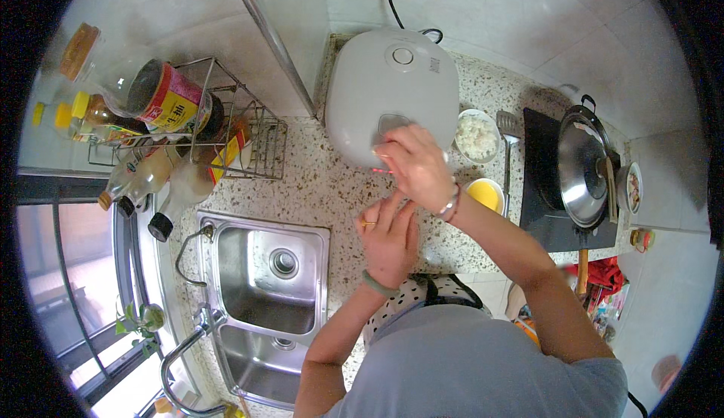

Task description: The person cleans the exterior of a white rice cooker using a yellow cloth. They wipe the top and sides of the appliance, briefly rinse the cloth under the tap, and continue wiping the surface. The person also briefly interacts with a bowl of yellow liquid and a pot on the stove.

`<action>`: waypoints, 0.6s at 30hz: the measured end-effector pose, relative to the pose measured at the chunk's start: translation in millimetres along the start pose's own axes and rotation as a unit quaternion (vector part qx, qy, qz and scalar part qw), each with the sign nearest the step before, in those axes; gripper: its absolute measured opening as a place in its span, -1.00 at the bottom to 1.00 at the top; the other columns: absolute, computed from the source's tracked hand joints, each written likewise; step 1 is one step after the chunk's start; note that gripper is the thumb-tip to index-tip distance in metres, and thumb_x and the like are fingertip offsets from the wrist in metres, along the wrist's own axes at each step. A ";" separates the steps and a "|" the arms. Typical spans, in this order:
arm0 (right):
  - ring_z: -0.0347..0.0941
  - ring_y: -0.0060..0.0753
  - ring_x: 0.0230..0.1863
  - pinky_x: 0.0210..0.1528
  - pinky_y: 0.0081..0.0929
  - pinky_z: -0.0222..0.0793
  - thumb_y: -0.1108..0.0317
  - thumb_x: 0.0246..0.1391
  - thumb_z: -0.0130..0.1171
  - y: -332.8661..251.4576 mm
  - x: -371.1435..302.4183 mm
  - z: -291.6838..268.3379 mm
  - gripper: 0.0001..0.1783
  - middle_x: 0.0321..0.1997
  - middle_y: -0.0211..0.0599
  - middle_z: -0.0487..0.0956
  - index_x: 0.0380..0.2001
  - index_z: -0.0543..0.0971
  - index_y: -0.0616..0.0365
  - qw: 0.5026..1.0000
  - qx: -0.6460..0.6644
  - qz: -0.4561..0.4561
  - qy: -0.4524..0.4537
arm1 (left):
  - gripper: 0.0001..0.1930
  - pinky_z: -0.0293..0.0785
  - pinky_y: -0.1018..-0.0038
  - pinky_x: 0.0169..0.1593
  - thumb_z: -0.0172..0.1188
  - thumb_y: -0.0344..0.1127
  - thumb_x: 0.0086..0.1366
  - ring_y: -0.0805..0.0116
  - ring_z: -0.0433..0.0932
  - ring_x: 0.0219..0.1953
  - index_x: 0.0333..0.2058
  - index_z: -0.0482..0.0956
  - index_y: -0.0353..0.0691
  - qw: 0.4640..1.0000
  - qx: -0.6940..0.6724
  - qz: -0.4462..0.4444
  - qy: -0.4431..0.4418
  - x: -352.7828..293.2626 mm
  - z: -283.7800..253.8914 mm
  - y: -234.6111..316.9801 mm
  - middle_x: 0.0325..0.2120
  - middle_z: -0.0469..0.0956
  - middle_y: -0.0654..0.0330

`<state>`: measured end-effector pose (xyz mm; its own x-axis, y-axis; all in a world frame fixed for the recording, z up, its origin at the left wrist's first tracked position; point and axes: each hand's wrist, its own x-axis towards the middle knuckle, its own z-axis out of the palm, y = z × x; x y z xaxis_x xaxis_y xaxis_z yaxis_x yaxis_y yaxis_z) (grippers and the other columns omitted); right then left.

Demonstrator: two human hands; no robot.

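Observation:
My right hand [419,170] is at the front of a white rice cooker [362,78], over the lower end of the cooker's grey panel [393,123]. Its fingers are bent and drawn together; whatever may be between them is hidden. Just below it, my left hand [390,243] hovers by the counter edge with fingers stretched forward, close to the right wrist and apart from the cooker. A small yellow band shows on one left finger. Beside the cooker stand a bowl of white rice [477,137] and a bowl of yellow liquid [484,195], which looks like beaten egg.
A slotted spatula [507,146] lies beside the bowls. Right of it, a lidded wok [583,176] sits on a black hob [539,192], with another bowl [632,188] beyond. At left are a double steel sink [325,282], a tap [172,365] and a wire rack [264,146] of bottles.

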<state>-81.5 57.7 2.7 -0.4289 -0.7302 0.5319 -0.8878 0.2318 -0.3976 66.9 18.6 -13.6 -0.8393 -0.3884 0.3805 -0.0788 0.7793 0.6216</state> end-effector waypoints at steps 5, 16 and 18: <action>0.40 -0.18 -0.26 -0.13 -0.30 0.30 0.46 -0.11 0.17 -24.0 30.2 27.9 -0.89 -0.30 -0.29 0.48 -0.42 0.56 0.08 0.995 -0.003 -0.031 -0.093 | -0.83 0.22 0.24 -0.08 0.16 -0.44 0.07 0.12 0.37 -0.17 -0.30 0.53 -0.22 0.999 -0.028 -0.043 0.000 2.9 -15.2 -10.1 -0.23 0.45 0.13; 0.47 -0.16 -0.32 -0.29 -0.34 0.41 0.45 -0.05 0.25 3.4 -6.6 -42.8 -0.89 -0.37 -0.23 0.53 -0.39 0.58 0.14 0.965 0.149 0.215 -0.020 | -0.72 0.28 0.30 0.10 0.08 -0.51 0.19 0.06 0.40 0.02 -0.09 0.47 -0.22 0.936 -0.304 -0.178 -0.004 1.2 -15.6 -5.3 -0.04 0.44 0.01; 0.46 -0.14 -0.32 -0.29 -0.34 0.40 0.47 -0.06 0.25 13.5 0.6 -43.9 -0.90 -0.36 -0.19 0.52 -0.40 0.57 0.17 0.979 0.092 0.180 0.016 | -0.67 0.28 0.30 0.12 0.07 -0.51 0.19 0.04 0.39 0.05 -0.04 0.44 -0.21 0.925 -0.333 -0.181 -0.028 8.7 -8.4 2.9 -0.02 0.43 0.00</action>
<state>-101.1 88.6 30.5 -0.7158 -0.6015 0.3548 -0.6345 0.3480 -0.6902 63.9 13.2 -2.7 -0.8509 -0.5238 0.0402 -0.0268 0.1197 0.9925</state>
